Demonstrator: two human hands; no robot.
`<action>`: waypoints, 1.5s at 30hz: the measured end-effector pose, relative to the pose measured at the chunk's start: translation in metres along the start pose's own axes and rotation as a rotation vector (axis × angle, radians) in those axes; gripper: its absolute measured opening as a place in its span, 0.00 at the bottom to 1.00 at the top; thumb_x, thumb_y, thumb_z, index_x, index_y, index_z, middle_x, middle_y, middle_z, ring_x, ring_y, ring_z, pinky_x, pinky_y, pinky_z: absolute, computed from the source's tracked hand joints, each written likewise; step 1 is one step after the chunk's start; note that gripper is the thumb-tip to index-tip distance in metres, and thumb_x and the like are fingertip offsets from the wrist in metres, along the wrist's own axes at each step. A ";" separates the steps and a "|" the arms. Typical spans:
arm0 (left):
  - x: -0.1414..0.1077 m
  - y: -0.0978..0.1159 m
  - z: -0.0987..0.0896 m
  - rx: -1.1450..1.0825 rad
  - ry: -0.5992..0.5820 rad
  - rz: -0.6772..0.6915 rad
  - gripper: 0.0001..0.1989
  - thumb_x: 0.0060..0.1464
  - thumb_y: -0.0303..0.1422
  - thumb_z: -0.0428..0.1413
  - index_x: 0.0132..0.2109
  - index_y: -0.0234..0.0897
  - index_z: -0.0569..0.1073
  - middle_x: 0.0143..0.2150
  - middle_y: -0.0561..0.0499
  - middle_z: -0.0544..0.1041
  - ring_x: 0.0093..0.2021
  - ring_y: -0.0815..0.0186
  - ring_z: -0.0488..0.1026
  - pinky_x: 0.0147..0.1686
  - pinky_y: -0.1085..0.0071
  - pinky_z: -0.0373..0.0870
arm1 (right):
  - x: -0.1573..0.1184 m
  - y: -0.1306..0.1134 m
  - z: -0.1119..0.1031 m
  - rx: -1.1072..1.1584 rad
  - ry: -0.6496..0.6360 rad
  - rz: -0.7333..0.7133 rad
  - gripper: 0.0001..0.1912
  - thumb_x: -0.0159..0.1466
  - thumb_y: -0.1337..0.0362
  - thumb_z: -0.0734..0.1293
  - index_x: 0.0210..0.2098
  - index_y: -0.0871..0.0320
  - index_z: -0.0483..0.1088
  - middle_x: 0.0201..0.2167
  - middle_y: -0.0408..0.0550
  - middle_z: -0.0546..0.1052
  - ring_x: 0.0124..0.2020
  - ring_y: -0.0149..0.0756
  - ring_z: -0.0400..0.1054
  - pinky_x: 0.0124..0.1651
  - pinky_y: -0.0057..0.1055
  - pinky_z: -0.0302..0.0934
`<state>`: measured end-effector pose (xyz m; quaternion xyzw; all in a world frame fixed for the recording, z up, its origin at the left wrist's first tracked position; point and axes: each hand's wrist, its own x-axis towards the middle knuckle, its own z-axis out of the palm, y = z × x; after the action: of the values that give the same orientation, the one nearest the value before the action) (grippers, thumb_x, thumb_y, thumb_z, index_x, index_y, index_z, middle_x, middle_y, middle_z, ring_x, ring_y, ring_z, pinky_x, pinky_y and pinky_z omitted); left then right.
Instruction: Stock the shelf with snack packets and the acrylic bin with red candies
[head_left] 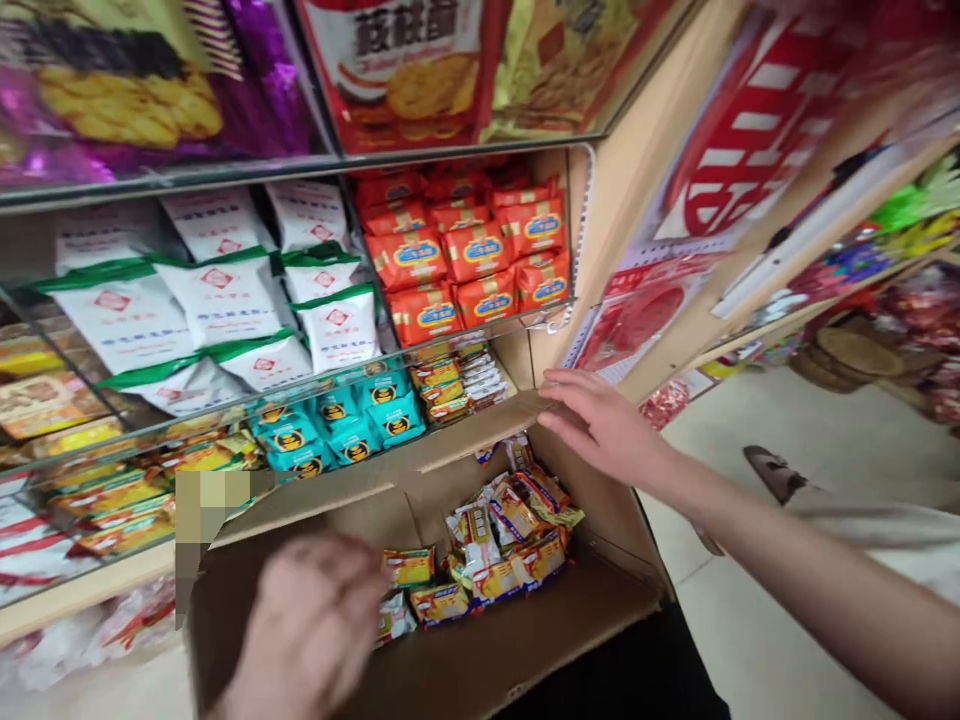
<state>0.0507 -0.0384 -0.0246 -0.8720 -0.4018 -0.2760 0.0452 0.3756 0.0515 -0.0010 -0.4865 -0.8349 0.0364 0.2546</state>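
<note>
A brown cardboard box [607,590] sits in front of me with its top open, tilted against the shelf. Inside lie small wrapped snack packs [514,515], mostly orange, yellow and white, heaped toward the right side. My left hand [319,605] is over the left part of the box, near a yellow-green pack [410,567]. Motion smears its fingers, which look curled; whether they hold anything is unclear. Resting at the box's upper right corner, my right hand [600,425] has its fingers stretched out along the cardboard edge and grips no pack.
Glass-fronted shelves hold white-and-green bags [225,305], red packs [472,255] and teal packs [352,425]. Larger snack bags [405,70] stand above. A wooden side panel [637,180] bounds the right. Beyond it, a person's shoe [776,473] is on the tiled floor.
</note>
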 end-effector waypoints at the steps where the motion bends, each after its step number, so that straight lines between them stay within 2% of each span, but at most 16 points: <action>1: -0.005 0.009 0.012 -0.115 -0.171 0.079 0.17 0.48 0.23 0.49 0.45 0.46 0.67 0.37 0.51 0.75 0.43 0.63 0.68 0.47 0.64 0.61 | -0.013 0.001 0.005 -0.006 0.035 -0.001 0.18 0.62 0.58 0.57 0.48 0.58 0.65 0.50 0.54 0.66 0.54 0.41 0.56 0.55 0.43 0.53; 2: -0.010 0.015 0.026 -0.158 -0.377 0.097 0.19 0.50 0.23 0.48 0.47 0.48 0.67 0.40 0.52 0.74 0.44 0.65 0.68 0.48 0.67 0.61 | -0.023 0.003 0.011 -0.019 0.057 -0.005 0.19 0.61 0.58 0.58 0.50 0.58 0.62 0.51 0.53 0.64 0.55 0.41 0.54 0.56 0.44 0.52; 3: -0.015 0.018 0.042 -0.146 -0.555 0.006 0.20 0.51 0.23 0.45 0.48 0.48 0.66 0.44 0.52 0.73 0.47 0.66 0.66 0.50 0.68 0.60 | -0.030 0.004 0.017 -0.036 0.077 -0.007 0.20 0.61 0.58 0.58 0.52 0.58 0.60 0.52 0.53 0.63 0.56 0.42 0.52 0.57 0.45 0.51; 5: -0.022 0.015 0.072 -0.005 -0.856 -0.353 0.27 0.48 0.20 0.44 0.54 0.46 0.62 0.54 0.51 0.66 0.55 0.65 0.59 0.53 0.68 0.57 | -0.036 0.007 0.028 -0.076 0.110 0.006 0.22 0.61 0.59 0.58 0.54 0.58 0.57 0.54 0.53 0.61 0.58 0.41 0.49 0.58 0.45 0.49; 7: -0.028 0.006 0.095 0.089 -0.934 -0.488 0.27 0.44 0.18 0.44 0.53 0.37 0.64 0.53 0.43 0.65 0.53 0.59 0.61 0.49 0.63 0.60 | -0.037 0.008 0.034 -0.116 0.135 0.031 0.21 0.62 0.60 0.57 0.54 0.59 0.57 0.54 0.53 0.60 0.58 0.41 0.48 0.59 0.44 0.48; 9: -0.033 -0.004 0.109 0.135 -0.961 -0.544 0.24 0.44 0.18 0.44 0.50 0.33 0.67 0.51 0.40 0.66 0.51 0.55 0.63 0.46 0.61 0.62 | -0.035 0.008 0.035 -0.137 0.132 0.038 0.21 0.62 0.61 0.56 0.54 0.59 0.57 0.55 0.53 0.60 0.59 0.42 0.47 0.59 0.44 0.49; 13: -0.043 -0.011 0.117 0.162 -0.958 -0.595 0.20 0.48 0.22 0.44 0.49 0.33 0.67 0.51 0.41 0.66 0.50 0.56 0.63 0.44 0.62 0.63 | -0.036 0.007 0.033 -0.144 0.133 0.026 0.22 0.62 0.61 0.56 0.55 0.58 0.56 0.56 0.53 0.59 0.59 0.42 0.47 0.57 0.44 0.52; 21: -0.052 -0.013 0.113 0.136 -0.865 -0.729 0.12 0.47 0.27 0.48 0.39 0.35 0.72 0.44 0.42 0.71 0.47 0.57 0.66 0.43 0.64 0.62 | -0.036 0.006 0.034 -0.151 0.146 0.036 0.21 0.62 0.62 0.56 0.55 0.58 0.56 0.55 0.53 0.59 0.59 0.43 0.47 0.56 0.45 0.53; 26: -0.035 -0.009 0.087 0.002 -0.723 -0.772 0.13 0.53 0.34 0.44 0.43 0.37 0.68 0.40 0.46 0.74 0.43 0.61 0.70 0.42 0.68 0.64 | -0.037 0.008 0.032 -0.139 0.172 0.016 0.21 0.62 0.62 0.57 0.54 0.60 0.58 0.55 0.54 0.60 0.59 0.43 0.48 0.57 0.45 0.51; 28: -0.019 0.004 0.073 -0.176 -0.636 -0.815 0.15 0.54 0.41 0.44 0.44 0.40 0.66 0.39 0.50 0.75 0.39 0.64 0.71 0.38 0.72 0.66 | -0.040 -0.002 0.031 -0.091 0.265 0.000 0.19 0.61 0.62 0.59 0.51 0.59 0.61 0.53 0.54 0.63 0.58 0.44 0.49 0.57 0.46 0.48; 30: 0.000 0.022 0.060 -0.603 -0.457 -0.946 0.16 0.49 0.46 0.49 0.40 0.40 0.67 0.34 0.52 0.75 0.35 0.63 0.72 0.33 0.72 0.68 | -0.045 -0.022 0.031 0.045 0.340 0.020 0.17 0.60 0.62 0.60 0.49 0.58 0.62 0.49 0.53 0.67 0.54 0.42 0.55 0.55 0.44 0.51; 33: 0.027 0.049 0.049 -1.095 -0.305 -1.055 0.16 0.41 0.44 0.57 0.36 0.41 0.68 0.30 0.55 0.75 0.31 0.64 0.72 0.32 0.71 0.69 | -0.047 -0.059 0.035 0.410 0.230 0.174 0.15 0.60 0.60 0.59 0.46 0.58 0.63 0.37 0.50 0.71 0.40 0.36 0.65 0.44 0.34 0.59; 35: 0.038 0.062 0.048 -1.224 -0.265 -1.098 0.17 0.37 0.44 0.60 0.35 0.41 0.69 0.29 0.54 0.76 0.29 0.64 0.73 0.30 0.70 0.71 | -0.045 -0.078 0.041 0.631 0.103 0.294 0.11 0.62 0.58 0.57 0.34 0.58 0.66 0.26 0.44 0.70 0.29 0.31 0.64 0.33 0.27 0.59; 38: 0.047 0.075 0.052 -1.174 -0.091 -1.183 0.22 0.38 0.50 0.56 0.37 0.41 0.71 0.32 0.51 0.78 0.32 0.61 0.74 0.31 0.69 0.72 | -0.041 -0.091 0.056 0.790 0.092 0.430 0.20 0.63 0.56 0.53 0.18 0.58 0.55 0.15 0.39 0.58 0.19 0.27 0.55 0.24 0.25 0.50; 41: 0.048 0.080 0.054 -1.131 0.088 -1.294 0.26 0.42 0.54 0.50 0.40 0.38 0.72 0.36 0.48 0.79 0.35 0.59 0.75 0.32 0.68 0.72 | -0.042 -0.095 0.072 0.900 0.164 0.589 0.21 0.63 0.52 0.52 0.18 0.58 0.51 0.16 0.40 0.55 0.20 0.26 0.51 0.24 0.25 0.47; 45: 0.044 0.079 0.051 -1.058 0.075 -1.341 0.29 0.44 0.55 0.48 0.42 0.35 0.73 0.35 0.48 0.79 0.35 0.58 0.75 0.33 0.68 0.73 | -0.051 -0.100 0.081 1.127 0.132 0.732 0.22 0.63 0.50 0.50 0.21 0.58 0.54 0.18 0.40 0.56 0.21 0.26 0.52 0.24 0.24 0.50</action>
<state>0.1541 -0.0460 -0.0336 -0.3465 -0.6493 -0.4242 -0.5276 0.2794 -0.0277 -0.0603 -0.5321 -0.4524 0.5204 0.4914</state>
